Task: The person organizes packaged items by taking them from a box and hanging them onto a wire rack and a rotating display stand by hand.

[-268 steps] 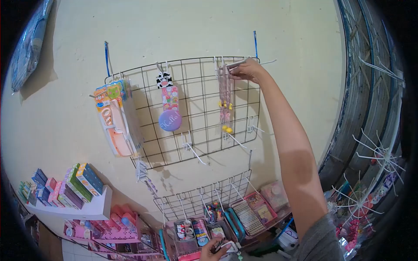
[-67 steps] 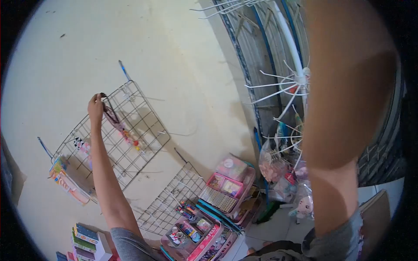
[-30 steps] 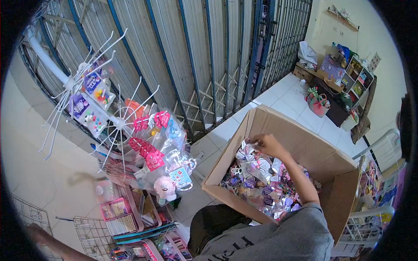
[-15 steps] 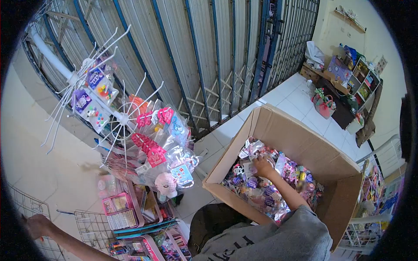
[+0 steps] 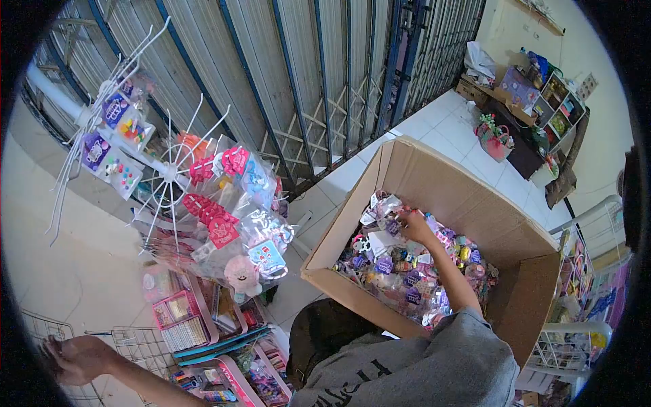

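A large cardboard box point(image 5: 461, 180) stands at the right, its lower part filled with small packaged trinkets point(image 5: 413, 278) in clear plastic. My right hand point(image 5: 415, 227) reaches into it, fingers bent down among the packets near the back left; what they hold, if anything, is hidden. At the lower left, my left hand point(image 5: 78, 358) is over a wire basket point(image 5: 47, 325), its fingers dark and blurred at the edge of view. Between the two, a white rotating rack point(image 5: 169, 173) carries bagged pink, blue and white items point(image 5: 224, 230).
Pink trays of stationery point(image 5: 180, 322) lie below the rack. Behind it is a metal folding gate point(image 5: 298, 81). A red flowered bag point(image 5: 496, 144), a small shelf point(image 5: 559, 112) and boxes stand at the back right. White wire racks point(image 5: 566, 346) are at the right edge.
The whole view has shifted slightly. My right hand has moved a little within the box, toward its back side. My left hand has turned, with more of its back showing.
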{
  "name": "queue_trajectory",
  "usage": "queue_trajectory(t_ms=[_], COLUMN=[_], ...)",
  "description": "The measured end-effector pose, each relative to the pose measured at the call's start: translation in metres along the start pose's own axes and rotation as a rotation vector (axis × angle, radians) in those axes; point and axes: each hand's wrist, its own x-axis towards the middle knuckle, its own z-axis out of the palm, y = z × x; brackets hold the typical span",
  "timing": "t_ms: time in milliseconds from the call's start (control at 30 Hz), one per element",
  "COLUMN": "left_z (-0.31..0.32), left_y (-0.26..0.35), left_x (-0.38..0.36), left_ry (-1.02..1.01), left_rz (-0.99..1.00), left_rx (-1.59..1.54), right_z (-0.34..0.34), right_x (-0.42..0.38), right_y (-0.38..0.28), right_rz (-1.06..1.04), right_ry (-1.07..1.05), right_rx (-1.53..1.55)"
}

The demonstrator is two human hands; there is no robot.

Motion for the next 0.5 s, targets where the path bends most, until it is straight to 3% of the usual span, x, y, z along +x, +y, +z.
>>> queue_trajectory(t_ms=[33,67,100,167,233,300,367,433,500], left_z=[-0.005,-0.026,-0.038,-0.052,-0.059,-0.064,-0.070,-0.072,-0.074], left_y=[0.009,0.032,0.050,0.077,0.092,0.102,0.110,0.111,0.109], left_x=[-0.002,0.000,0.003,0.005,-0.003,-0.005,-0.001,0.000,0.000], left_ry=[0.120,-0.054,-0.057,-0.069,-0.146,-0.201,-0.207,-0.156,-0.175], left_rz=[0.028,-0.056,-0.054,-0.108,-0.159,-0.206,-0.196,-0.611,-0.591], left_rx=[-0.145,-0.114,-0.119,-0.436,-0.492,-0.618,-0.644,-1.128,-1.114], right_z=[-0.002,-0.002,-0.002,0.002,-0.010,0.015,0.032,0.035,0.020], right_x=[0.002,0.003,0.004,0.013,0.020,0.023,0.027,0.021,0.013], right_y=[0.003,0.006,0.011,0.015,-0.013,-0.003,-0.001,-0.008,-0.033], right_rz=[-0.018,-0.034,-0.049,-0.072,-0.246,-0.298,-0.429,-0.359,-0.227], right_ry=[0.021,0.041,0.060,-0.007,-0.352,-0.304,-0.421,-0.481,-0.446], right_rx=[0.102,0.204,0.307,0.348,0.070,0.106,0.037,-0.072,-0.260])
